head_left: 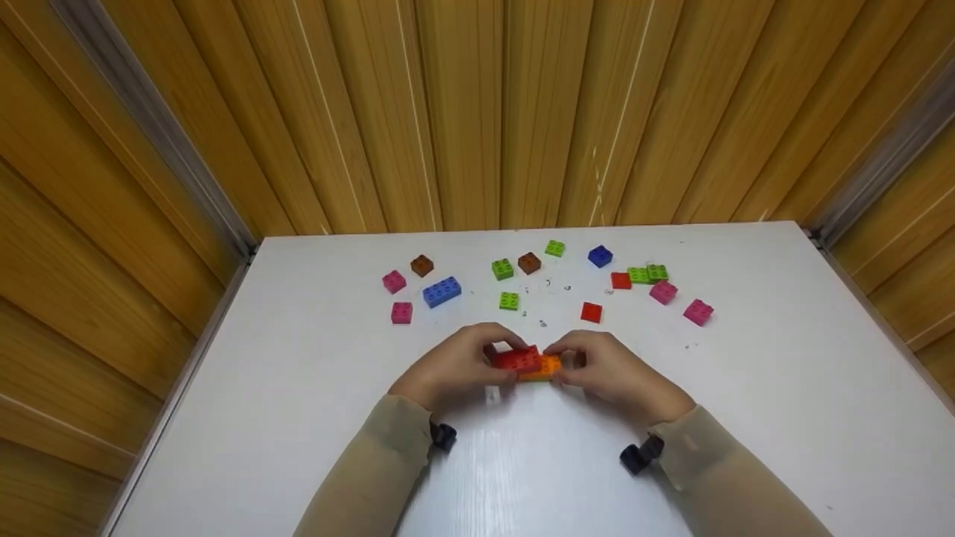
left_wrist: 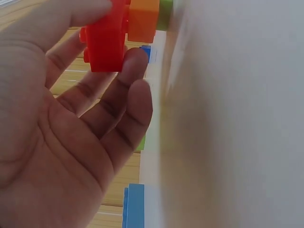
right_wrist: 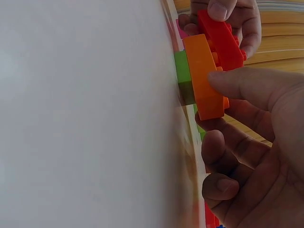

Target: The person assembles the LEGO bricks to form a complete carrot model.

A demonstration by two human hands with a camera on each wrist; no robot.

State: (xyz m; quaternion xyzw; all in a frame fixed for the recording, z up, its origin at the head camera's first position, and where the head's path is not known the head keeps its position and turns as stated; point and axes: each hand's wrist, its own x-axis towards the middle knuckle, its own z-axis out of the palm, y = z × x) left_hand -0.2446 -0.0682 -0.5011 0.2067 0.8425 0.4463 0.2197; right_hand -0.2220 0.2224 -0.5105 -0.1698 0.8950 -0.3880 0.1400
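Note:
Near the middle of the table, my left hand pinches a long red building brick between thumb and fingers. My right hand grips an orange brick by its right end. The red brick lies over the left part of the orange one, offset to the left; whether they are fully pressed together I cannot tell. Under the orange brick, in the right wrist view, sits a green brick, close to the table. The red brick's studs face away from the table in the left wrist view.
Beyond the hands lie loose bricks: a long blue one, several pink ones, two brown ones, several green ones, a dark blue one and two red pieces. Wood-patterned panels border the white table.

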